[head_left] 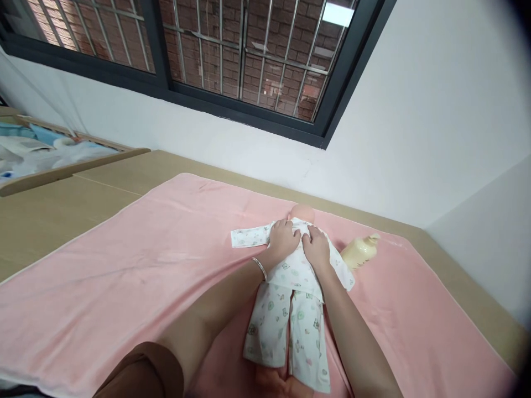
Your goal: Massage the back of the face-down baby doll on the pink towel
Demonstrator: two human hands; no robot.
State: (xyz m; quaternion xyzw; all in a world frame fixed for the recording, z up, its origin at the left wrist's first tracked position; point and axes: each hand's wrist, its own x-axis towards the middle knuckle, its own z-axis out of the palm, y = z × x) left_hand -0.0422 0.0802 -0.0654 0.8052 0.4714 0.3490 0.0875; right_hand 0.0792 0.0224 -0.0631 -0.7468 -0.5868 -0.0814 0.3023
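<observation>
Lower frame, right of centre, doll [290, 279]: lies with its head toward the wall [415, 132], in patterned shirt [305, 275] and trousers [269, 320].
Left hand [284, 239]: on the shirt's upper part, fingers together, thumb apart; I cannot tell if they pinch cloth.
Right hand [318, 247]: just beside it, likewise on the shirt, fingers together, pinch also unclear.
Bottle [360, 252]: lying near the sleeve, right.
Blanket [178, 232]: pink, beneath.
Window [166, 66]: top.
</observation>
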